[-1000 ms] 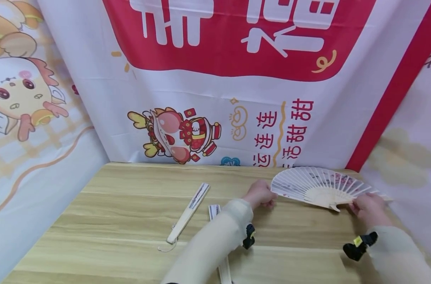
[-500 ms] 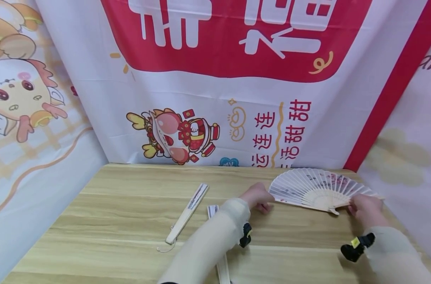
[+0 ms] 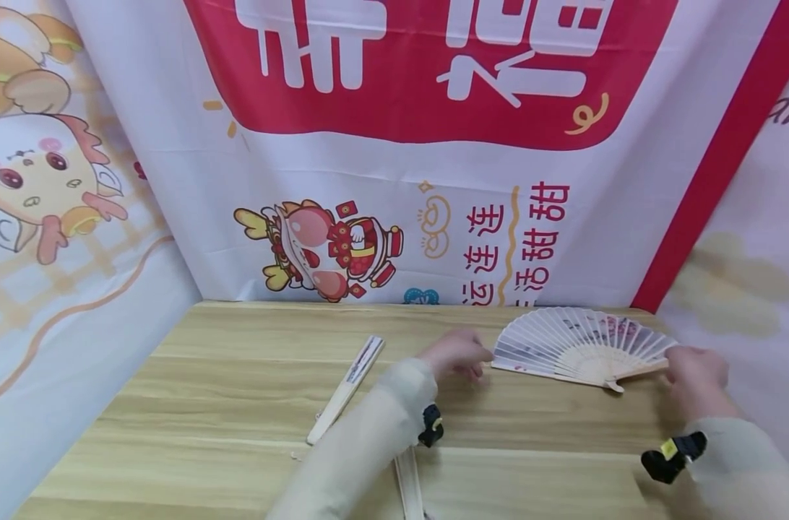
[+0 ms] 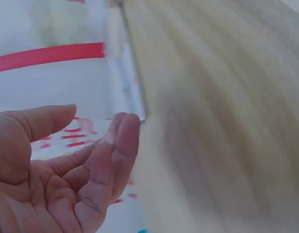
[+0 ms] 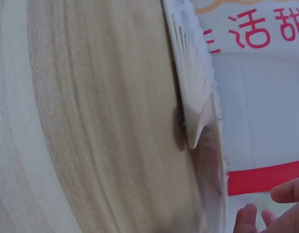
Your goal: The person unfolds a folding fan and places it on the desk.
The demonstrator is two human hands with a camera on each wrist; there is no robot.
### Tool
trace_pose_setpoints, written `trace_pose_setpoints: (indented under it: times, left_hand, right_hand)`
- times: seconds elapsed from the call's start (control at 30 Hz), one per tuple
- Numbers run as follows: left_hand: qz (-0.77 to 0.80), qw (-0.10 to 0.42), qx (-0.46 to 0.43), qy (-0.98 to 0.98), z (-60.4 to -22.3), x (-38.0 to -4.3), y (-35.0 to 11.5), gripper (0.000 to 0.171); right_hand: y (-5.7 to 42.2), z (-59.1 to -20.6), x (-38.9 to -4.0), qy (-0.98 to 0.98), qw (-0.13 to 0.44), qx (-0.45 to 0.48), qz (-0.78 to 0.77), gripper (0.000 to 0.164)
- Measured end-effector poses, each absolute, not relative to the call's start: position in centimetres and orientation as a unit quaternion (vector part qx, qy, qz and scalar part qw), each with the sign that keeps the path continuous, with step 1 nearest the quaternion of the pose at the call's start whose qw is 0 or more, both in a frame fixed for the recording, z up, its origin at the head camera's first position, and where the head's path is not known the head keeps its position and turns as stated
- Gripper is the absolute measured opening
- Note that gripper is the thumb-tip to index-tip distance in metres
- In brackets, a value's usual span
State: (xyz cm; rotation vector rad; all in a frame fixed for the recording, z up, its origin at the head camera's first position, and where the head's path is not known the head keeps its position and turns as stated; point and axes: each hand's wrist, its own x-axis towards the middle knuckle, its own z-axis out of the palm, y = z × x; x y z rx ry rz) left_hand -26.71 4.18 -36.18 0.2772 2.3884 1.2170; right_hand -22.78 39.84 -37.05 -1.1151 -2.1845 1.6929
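Observation:
An unfolded fan (image 3: 576, 354) with pale ribs and a pink floral print lies spread at the back right of the table. At its left tip is my left hand (image 3: 456, 352); in the left wrist view its thumb stands apart from loosely bent fingers (image 4: 122, 141), with nothing between them. My right hand (image 3: 696, 375) is by the fan's right end, and in the right wrist view its parted fingertips (image 5: 246, 216) hold nothing. A folded fan (image 3: 345, 390) lies left of my left forearm. Another folded fan (image 3: 409, 484) is partly hidden under that sleeve.
The wooden table (image 3: 225, 404) meets a printed cloth backdrop (image 3: 368, 162) right behind the open fan. More printed cloth (image 3: 108, 318) hangs along the left side. A dark wrist camera (image 3: 673, 456) sits on my right wrist.
Both hands have let go of the open fan, my right hand shifting right and my left hand slightly left. The fan now lies flatter on the table.

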Motion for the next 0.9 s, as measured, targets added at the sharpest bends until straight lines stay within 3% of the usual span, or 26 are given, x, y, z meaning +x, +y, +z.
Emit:
trace_pose_setpoints:
  times: [0.1,0.27,0.47,0.57,0.77,0.9]
  left_hand:
    - [0.437,0.219,0.13,0.863,-35.3,-25.9,1.9,0.021]
    - [0.455,0.204,0.163,0.851,-33.9,-24.1,-2.8,0.035]
    - [0.465,0.16,0.131,0.861,-33.2,-22.1,-8.2,0.033]
    - [0.451,0.146,0.111,0.873,-33.6,-21.3,-10.3,0.028]
    - [0.465,0.17,0.095,0.863,-34.9,-20.0,-12.5,0.026]
    - [0.481,0.175,0.078,0.856,-35.5,-19.6,-13.0,0.027]
  right_hand:
    - [39.1,-36.7,-22.9,-0.74,0.089,-0.362,0.56,0.061]
    - [37.2,-35.9,-23.4,-0.738,0.095,-0.327,0.582,0.06]
    - [32.7,-35.5,-23.7,-0.705,0.095,-0.278,0.646,0.031]
    - [29.9,-35.9,-23.5,-0.702,0.066,-0.234,0.669,0.023]
    - [25.3,-36.7,-22.6,-0.715,-0.017,-0.154,0.682,0.048]
    - [22.7,-36.9,-22.0,-0.732,-0.048,-0.113,0.67,0.053]
